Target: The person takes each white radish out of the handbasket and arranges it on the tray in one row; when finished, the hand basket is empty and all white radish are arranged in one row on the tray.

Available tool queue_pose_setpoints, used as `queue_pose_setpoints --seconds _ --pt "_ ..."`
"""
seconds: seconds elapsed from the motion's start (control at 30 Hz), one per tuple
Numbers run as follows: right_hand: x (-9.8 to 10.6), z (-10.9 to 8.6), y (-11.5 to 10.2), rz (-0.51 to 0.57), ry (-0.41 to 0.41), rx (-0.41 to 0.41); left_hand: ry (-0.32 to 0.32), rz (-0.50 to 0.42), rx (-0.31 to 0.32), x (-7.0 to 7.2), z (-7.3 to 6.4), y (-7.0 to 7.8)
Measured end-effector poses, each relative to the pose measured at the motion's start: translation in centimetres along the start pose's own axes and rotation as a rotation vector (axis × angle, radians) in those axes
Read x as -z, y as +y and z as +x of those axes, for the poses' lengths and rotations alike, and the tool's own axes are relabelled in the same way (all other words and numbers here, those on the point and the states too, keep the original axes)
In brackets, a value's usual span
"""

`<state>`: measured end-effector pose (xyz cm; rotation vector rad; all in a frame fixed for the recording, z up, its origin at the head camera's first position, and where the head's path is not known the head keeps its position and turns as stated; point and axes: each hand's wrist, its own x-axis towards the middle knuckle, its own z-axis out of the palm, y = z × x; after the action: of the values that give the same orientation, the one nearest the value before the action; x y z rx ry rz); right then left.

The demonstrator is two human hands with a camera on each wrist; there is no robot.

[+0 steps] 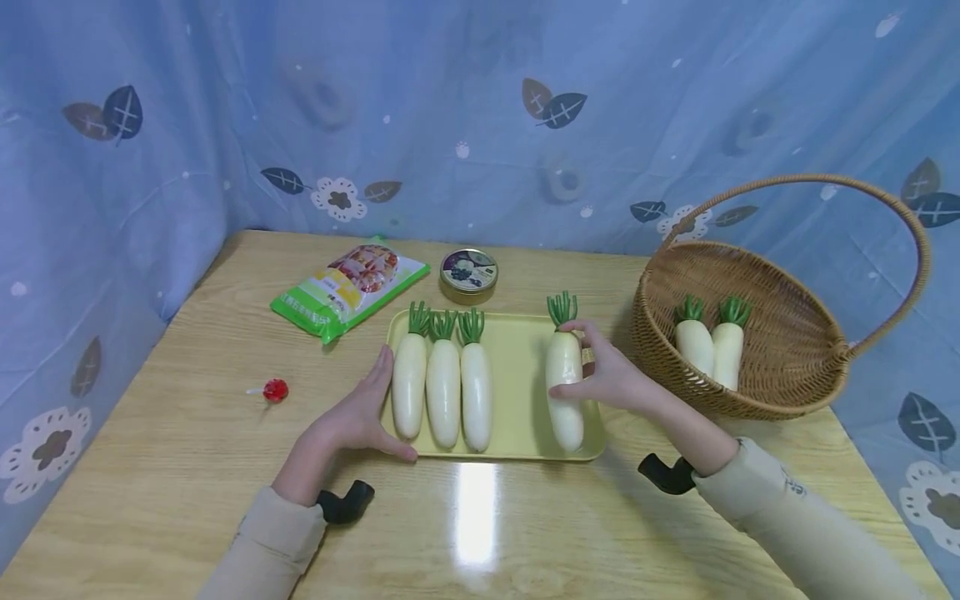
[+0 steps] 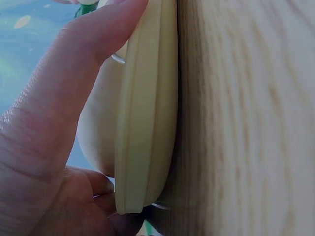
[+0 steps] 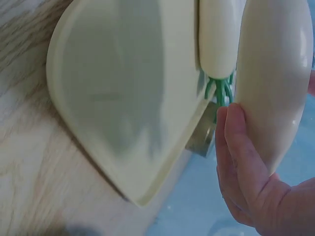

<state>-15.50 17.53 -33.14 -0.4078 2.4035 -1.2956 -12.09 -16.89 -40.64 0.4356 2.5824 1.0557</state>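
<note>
My right hand (image 1: 617,379) grips a white radish (image 1: 564,425) with green stem stubs, thumb on one side and fingers on the other. It is held over the right part of a pale yellow tray (image 1: 517,375). In the right wrist view, this white radish (image 3: 275,59) stands apart from the tray floor (image 3: 108,98). Three more white radishes (image 1: 444,392) lie side by side in the tray's left part, stems toward the back. My left hand (image 1: 356,421) holds the tray's front left corner, its thumb (image 2: 93,44) across the rim.
A wicker basket (image 1: 780,408) with a tall handle stands tilted at the right, two white radishes (image 1: 726,354) inside. Behind the tray are a round tin (image 1: 468,275) and a green and white food packet (image 1: 348,287). A red lollipop (image 1: 275,390) lies at the left.
</note>
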Motion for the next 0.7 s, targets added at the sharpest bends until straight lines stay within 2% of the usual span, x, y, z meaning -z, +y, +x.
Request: queue_pose_setpoints --seconds 0.2,0.47,0.7 --pt "-1.3 1.0 0.3 0.032 -0.029 0.01 0.004 -0.002 -0.005 0.1 -0.1 -0.1" --pt "-3.2 2.1 0.7 -0.013 -0.041 -0.01 0.007 0.003 -0.004 0.1 0.0 -0.1" --pt "-4.7 3.3 0.5 -0.047 -0.033 -0.01 0.02 -0.002 -0.034 0.0 0.0 -0.2"
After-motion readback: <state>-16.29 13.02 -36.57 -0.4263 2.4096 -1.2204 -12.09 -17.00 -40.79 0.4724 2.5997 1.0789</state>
